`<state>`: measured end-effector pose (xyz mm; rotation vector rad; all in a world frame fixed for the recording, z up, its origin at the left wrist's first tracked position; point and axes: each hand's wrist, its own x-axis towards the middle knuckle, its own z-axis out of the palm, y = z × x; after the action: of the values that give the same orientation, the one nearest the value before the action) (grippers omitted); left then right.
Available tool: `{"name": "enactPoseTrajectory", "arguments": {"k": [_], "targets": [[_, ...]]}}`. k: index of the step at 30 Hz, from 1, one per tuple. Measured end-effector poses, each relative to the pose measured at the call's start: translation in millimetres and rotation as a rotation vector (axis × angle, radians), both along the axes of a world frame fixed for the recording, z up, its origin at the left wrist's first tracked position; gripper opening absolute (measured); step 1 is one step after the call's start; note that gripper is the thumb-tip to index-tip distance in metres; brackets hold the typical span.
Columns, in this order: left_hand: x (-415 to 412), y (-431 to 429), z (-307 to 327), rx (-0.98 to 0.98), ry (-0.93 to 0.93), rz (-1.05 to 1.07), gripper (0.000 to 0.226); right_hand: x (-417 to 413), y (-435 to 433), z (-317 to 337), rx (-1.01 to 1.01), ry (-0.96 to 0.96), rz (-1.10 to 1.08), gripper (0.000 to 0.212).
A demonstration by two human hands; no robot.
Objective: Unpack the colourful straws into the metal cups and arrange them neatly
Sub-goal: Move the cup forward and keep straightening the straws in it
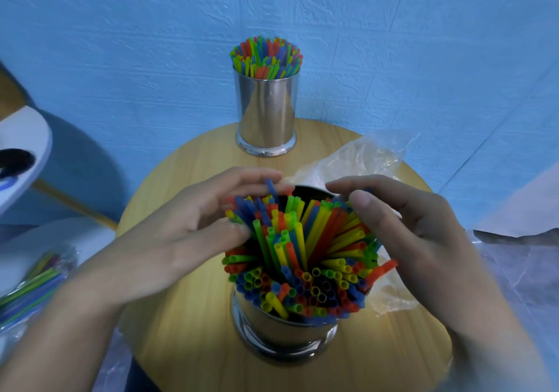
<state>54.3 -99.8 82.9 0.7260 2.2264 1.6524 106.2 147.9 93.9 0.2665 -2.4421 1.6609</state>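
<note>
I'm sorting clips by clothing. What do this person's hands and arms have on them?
Nothing shows on them. The left hand and right hand are bare: no gloves and no rings. The left forearm and right forearm are uncovered to the picture's edge, with no sleeve, watch or bracelet in view.

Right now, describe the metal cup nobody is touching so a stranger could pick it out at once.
Find the round wooden table against the blue wall. At its far edge, beyond the left hand and right hand, stands the far metal cup, upright and shiny. Unlike the near cup, whose loose straws splay outward, its tidy straws stand in a tight, even bunch.
</note>
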Motion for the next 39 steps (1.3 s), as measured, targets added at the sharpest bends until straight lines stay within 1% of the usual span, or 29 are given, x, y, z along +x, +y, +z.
{"name": "enactPoseTrajectory", "arguments": {"k": [2,5,7,10,13,15,19,21,23,24,26,29,33,35,39], "targets": [[2.3,1.8,-1.4,0.035,-0.019,0.043,0.055,1.3,-2.7,-2.5,0.001,-0.011,-0.045,0.026],[3.8,7.2,3.1,0.027,-0.003,0.024,0.041,7.3,-6.7,-9.8,-0.023,-0.006,-0.072,0.037],[2.9,9.9,6.0,0.049,-0.027,0.046,0.041,11.8,-11.6,-7.7,-0.040,-0.027,-0.060,0.038],[3.2,15.2,7.4,0.070,-0.014,0.165,0.032,16.3,-14.9,-7.5,-0.027,-0.049,-0.044,0.039],[2.6,17.8,7.4,0.005,0.055,0.312,0.021,17.7,-14.9,-6.7,-0.042,-0.075,-0.039,0.039],[2.1,17.9,9.4,-0.029,0.008,0.345,0.019,17.3,-14.9,-5.2,-0.032,-0.066,-0.041,0.038],[-2.0,17.3,12.8,0.005,-0.144,0.298,0.026,14.0,-15.0,-3.2,-0.017,-0.062,-0.040,0.039],[-3.2,18.2,13.2,0.047,-0.216,0.278,0.025,10.5,-15.2,-2.7,-0.031,-0.040,-0.044,0.041],[-3.5,18.5,12.5,0.056,-0.247,0.270,0.023,6.0,-15.5,-1.8,-0.021,-0.014,-0.052,0.046],[-3.3,18.6,12.1,0.053,-0.246,0.267,0.022,3.7,-15.3,-2.0,-0.007,-0.007,-0.050,0.046],[-3.3,18.6,13.1,0.028,-0.224,0.257,0.022,-1.3,-15.0,-2.8,0.009,-0.003,-0.029,0.042],[-6.1,17.8,17.7,-0.059,-0.162,0.198,0.022,-9.3,-16.1,-1.5,-0.014,-0.017,0.009,0.035],[-12.1,19.7,21.5,-0.162,-0.075,0.158,0.025,-18.7,-20.1,4.4,-0.030,-0.043,0.055,0.035],[-13.7,23.4,22.3,-0.140,-0.047,0.154,0.020,-24.2,-20.9,6.1,-0.027,-0.044,0.057,0.034],[-15.8,29.8,22.5,-0.074,-0.027,0.152,0.012,-34.9,-21.2,9.8,0.000,-0.032,0.084,0.023]]}}
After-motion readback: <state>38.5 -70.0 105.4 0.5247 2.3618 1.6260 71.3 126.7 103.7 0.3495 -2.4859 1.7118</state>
